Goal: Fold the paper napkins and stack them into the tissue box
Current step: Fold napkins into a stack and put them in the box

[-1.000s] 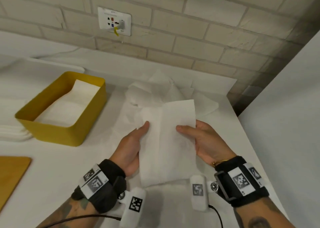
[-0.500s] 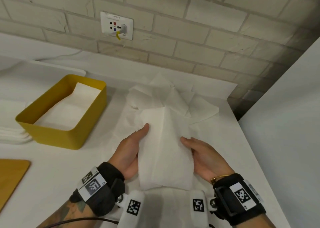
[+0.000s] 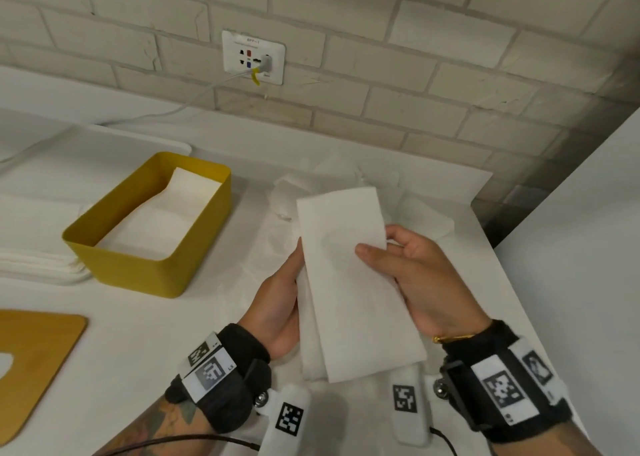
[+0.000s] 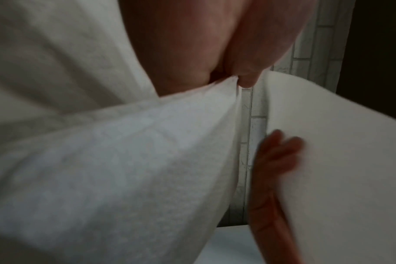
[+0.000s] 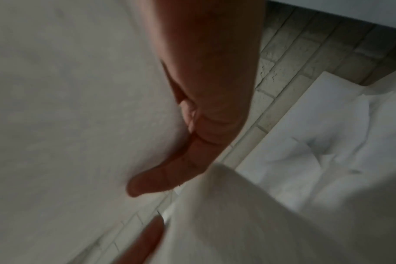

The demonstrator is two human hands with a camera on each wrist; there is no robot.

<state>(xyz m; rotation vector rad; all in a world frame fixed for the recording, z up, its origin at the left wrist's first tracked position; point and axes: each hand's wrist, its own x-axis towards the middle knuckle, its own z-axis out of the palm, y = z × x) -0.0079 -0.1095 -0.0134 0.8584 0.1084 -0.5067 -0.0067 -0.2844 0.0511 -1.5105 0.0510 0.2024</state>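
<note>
Since a second ago you have closed the napkin's right half over its left, so it has gone from a wide open sheet to a narrow folded strip raised clear of the bench. At the near left edge lies a wooden board (image 3: 33, 362), and beyond it a stack of white sheets (image 3: 38, 265) sits just beside the yellow tissue box (image 3: 152, 268), which stands open on the white bench (image 3: 145, 344) with folded napkins (image 3: 162, 220) lying flat inside. On the brick wall behind, a socket plate (image 3: 253, 57) has a white cable plugged in. Right of the box, your left hand (image 3: 277, 303) holds the left long edge of the folded napkin (image 3: 349, 282), thumb along the front; its other fingers are hidden behind the paper. The napkin runs from near your wrists up toward the wall, tilted slightly. Your right hand (image 3: 426, 279) has its grip closed on the right edge, thumb pressed on the front face and fingers curled behind. Underneath and beyond, a loose pile of unfolded napkins (image 3: 422, 220) is spread across the far right of the bench.
</note>
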